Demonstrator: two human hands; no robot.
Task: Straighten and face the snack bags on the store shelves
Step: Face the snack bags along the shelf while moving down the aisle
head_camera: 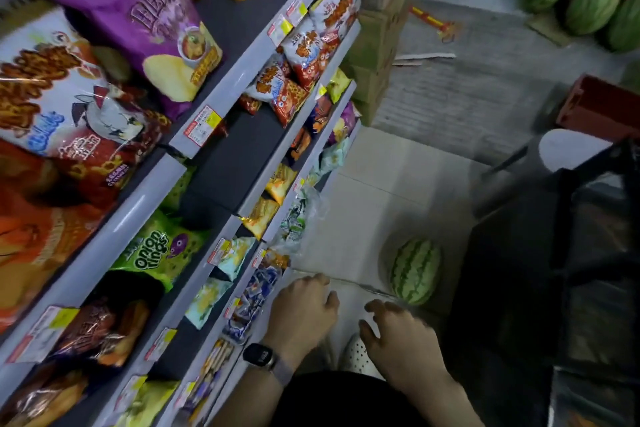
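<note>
Tiered grey shelves (214,94) run down the left, stacked with snack bags. A purple chip bag (145,17) and a white-and-orange snack bag (52,94) lie on the top tier. A green onion rings bag (159,250) sits lower. Small blue-and-white packets (256,302) fill the lowest tier. My left hand (301,312), with a watch at the wrist, hovers beside those packets, fingers relaxed and holding nothing. My right hand (398,333) hangs over the floor to the right, fingers loosely curled and empty.
A striped watermelon (415,270) sits on the tiled floor just ahead of my right hand. More melons (588,3) are piled at the top right. Cardboard boxes (377,45) stand at the shelf's far end. A dark rack (554,253) and red crate (599,107) are on the right.
</note>
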